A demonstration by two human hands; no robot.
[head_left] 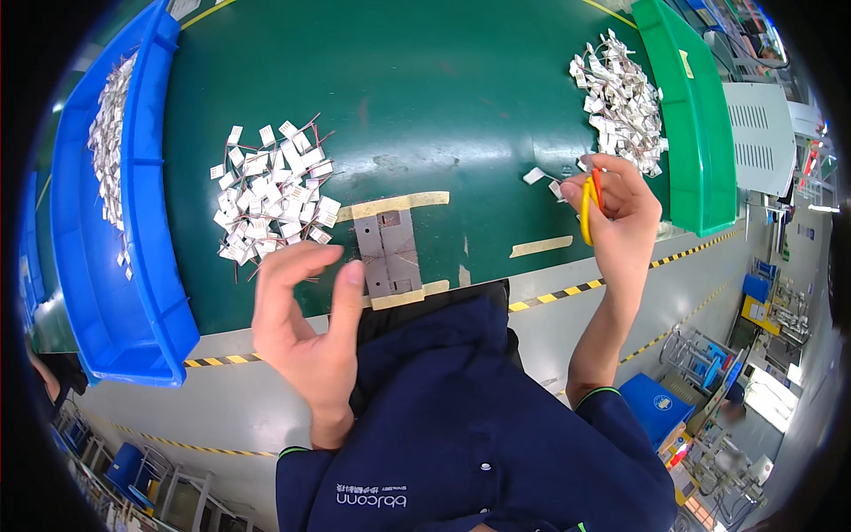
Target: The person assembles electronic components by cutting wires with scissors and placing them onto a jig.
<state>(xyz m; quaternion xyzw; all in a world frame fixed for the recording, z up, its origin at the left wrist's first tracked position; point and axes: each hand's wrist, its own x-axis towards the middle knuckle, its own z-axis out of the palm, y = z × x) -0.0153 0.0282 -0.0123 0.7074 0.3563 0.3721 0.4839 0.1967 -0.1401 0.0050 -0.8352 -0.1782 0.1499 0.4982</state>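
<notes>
My right hand (pixel 622 204) is closed around a small hand tool (pixel 586 213) with yellow and orange-red handles; its working end is too small to make out. Just beyond the fingertips lie a few white pieces with thin wires (pixel 534 176), and whether the hand touches them I cannot tell. My left hand (pixel 306 324) is empty, thumb and fingers apart, between a heap of white wired pieces (pixel 275 191) and a grey metal plate (pixel 372 257). Beige tape (pixel 399 205) holds the plate to the green table (pixel 425 106), and loose thin wires lie across it.
At the left a long blue bin (pixel 146 177) holds more white pieces. On the right, another white heap (pixel 620 106) lies beside a green bin (pixel 691 115). A tape strip (pixel 542 247) is stuck near the table's front edge. Striped tape marks the floor.
</notes>
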